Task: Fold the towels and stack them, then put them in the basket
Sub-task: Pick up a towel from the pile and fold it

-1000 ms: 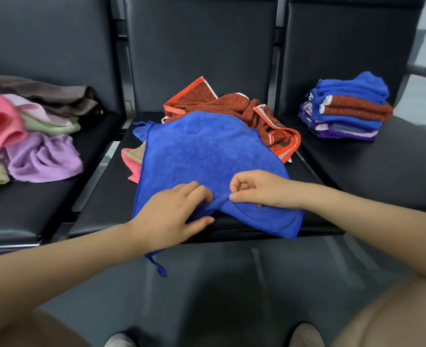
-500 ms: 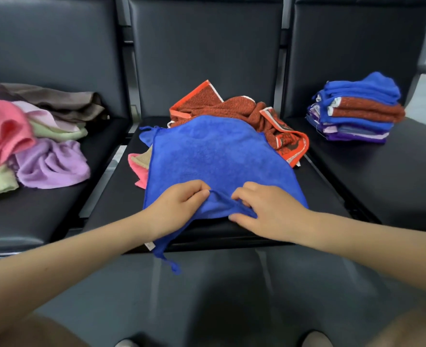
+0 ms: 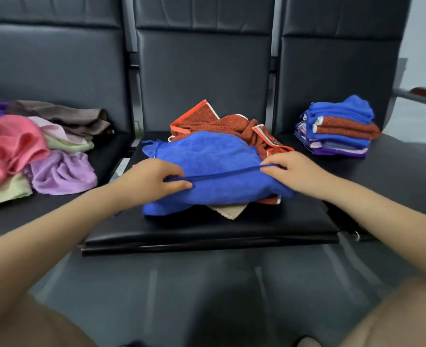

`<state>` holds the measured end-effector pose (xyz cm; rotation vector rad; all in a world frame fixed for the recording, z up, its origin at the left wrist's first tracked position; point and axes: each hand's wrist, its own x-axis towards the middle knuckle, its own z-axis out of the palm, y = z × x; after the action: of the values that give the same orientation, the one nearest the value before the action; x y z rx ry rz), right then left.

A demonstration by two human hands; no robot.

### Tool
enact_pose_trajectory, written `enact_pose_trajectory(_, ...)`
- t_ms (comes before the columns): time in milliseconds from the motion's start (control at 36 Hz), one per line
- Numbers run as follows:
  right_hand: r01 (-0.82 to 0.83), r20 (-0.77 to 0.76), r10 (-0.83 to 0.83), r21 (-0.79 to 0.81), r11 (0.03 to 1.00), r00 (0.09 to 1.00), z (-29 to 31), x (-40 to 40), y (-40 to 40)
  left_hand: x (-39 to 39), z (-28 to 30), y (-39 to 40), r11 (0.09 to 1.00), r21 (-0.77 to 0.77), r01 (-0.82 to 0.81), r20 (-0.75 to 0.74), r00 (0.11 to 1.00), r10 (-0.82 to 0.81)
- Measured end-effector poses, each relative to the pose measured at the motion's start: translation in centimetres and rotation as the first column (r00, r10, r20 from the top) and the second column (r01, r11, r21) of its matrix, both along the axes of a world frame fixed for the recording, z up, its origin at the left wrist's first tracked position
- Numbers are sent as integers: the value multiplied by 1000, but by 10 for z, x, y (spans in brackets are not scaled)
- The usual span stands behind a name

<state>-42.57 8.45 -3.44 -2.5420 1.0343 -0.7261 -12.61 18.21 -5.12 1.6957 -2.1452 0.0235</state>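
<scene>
You are carrying the near hem of the blue towel [image 3: 206,159] away from you, where half a second ago it was hanging over the front of the seat; the hem is now stretching as a taut line between your hands and the towel is lying doubled on the middle seat [image 3: 206,229]. Your left hand [image 3: 149,181] is pinching the hem at its left end, fingers curled round the cloth, and your right hand [image 3: 294,169] is pinching the right end the same way.

You are, by the look of it, partway through the first fold of this towel. Beyond your right hand a folded stack [image 3: 337,128] is already sitting on the next seat, so some of the work is done. Left to do: the rust-red towel [image 3: 222,123] crumpled just behind your grip, a beige piece [image 3: 229,211] poking out beneath it, and the loose heap [image 3: 31,151] well off past your left hand. No basket is showing.

The cloth under your grip is making a lumpy bed, so the fold may be landing uneven. Bare seat is lying open nearer you, below the hem.
</scene>
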Motion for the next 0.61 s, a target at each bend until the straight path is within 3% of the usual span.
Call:
enact_pose_trajectory(111,32,132,-61,212,977,989,8,-15,-7,18,6,5,998,56,-21,-50,998,24)
enact_pose_trajectory(194,-146,437,-108,509,849,893,9,-26,-7,26,12,12,999,47,-24,-93,995,29)
enact_pose_trajectory(278,-278,576,-162,597,753,801,6,-35,-8,32,18,21,997,48,-55,-247,967,66)
enact_pose_trajectory(389,-279,581,-234,656,701,779,6,-40,-5,34,21,28,991,73,-112,-477,869,134)
enact_pose_trajectory(472,-226,537,-307,711,666,786,2,-40,1,37,15,34,984,128,-125,-656,733,179)
enact_pose_trajectory(611,-101,404,-352,766,635,845,-11,-33,10,27,7,42,973,221,-70,-748,628,215)
